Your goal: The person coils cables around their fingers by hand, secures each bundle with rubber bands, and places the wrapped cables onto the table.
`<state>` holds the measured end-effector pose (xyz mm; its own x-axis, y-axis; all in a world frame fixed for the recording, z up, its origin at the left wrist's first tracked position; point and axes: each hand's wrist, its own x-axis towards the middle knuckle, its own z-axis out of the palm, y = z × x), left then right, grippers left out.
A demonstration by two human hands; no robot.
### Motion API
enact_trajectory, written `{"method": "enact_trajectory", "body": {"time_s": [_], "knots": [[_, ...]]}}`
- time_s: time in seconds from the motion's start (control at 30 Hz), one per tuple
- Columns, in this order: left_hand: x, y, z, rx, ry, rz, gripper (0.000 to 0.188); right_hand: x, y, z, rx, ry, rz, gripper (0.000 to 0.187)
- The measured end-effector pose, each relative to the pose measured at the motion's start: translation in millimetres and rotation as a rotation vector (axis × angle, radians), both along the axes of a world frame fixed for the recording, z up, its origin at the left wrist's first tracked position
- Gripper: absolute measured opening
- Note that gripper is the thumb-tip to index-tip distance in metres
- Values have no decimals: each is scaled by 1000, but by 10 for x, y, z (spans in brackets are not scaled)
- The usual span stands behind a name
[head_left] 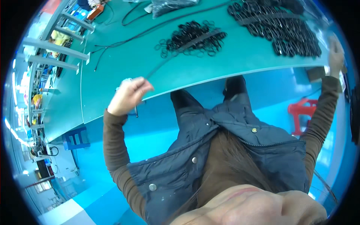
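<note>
My left hand (130,94) is over the front edge of the green table (123,67), left of my body. Its fingers are curled together, and whatever they hold is hidden; a pale, shiny patch shows behind the knuckles. Far to the right, my right hand (336,54) reaches up at the table's right end, fingers stretched out and slightly blurred. Clear plastic (318,28) lies next to it. Rows of coiled black cables (277,28) rest just left of that hand. A looser pile of black looped cables (193,39) sits mid-table, between my hands.
Long black cables (150,30) run across the table's far left. A plastic bag (172,7) lies at the back. Grey frame posts (60,48) stand on the left. A red stool (302,112) is below right, a blue stool (77,138) below left.
</note>
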<state>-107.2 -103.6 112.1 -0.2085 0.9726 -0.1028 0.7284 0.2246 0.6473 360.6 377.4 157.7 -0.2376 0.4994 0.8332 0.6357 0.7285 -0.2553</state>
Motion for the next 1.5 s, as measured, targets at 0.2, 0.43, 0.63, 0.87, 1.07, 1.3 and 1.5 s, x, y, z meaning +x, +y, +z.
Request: {"method": "enact_trajectory", "body": {"time_s": [0.2,0.43,0.63,0.87,1.07,1.3,1.5], "knots": [[962,-285,-369,-124,-970,-33,33,108,-735,-1825,-394,-505,117,32],[1449,240,-405,-18,-1071,-86,34,-1899,-2801,-1138,-104,-166,1163,41],[1502,301,-533,140,-1462,81,50,-2119,-2694,-1385,-493,-72,1235,13],[1518,343,-612,236,-1820,-91,39,-2415,-2712,-1779,-547,-301,1222,23],[820,647,-765,790,-802,171,44,-2026,-2920,-1698,-756,-709,1284,14],[1166,584,-1007,111,-1251,-165,70,-2405,-2419,-1180,-662,-212,1357,14],[1115,618,-880,410,-1543,-179,68,-2264,-2654,-1897,-1208,-311,1234,17]]}}
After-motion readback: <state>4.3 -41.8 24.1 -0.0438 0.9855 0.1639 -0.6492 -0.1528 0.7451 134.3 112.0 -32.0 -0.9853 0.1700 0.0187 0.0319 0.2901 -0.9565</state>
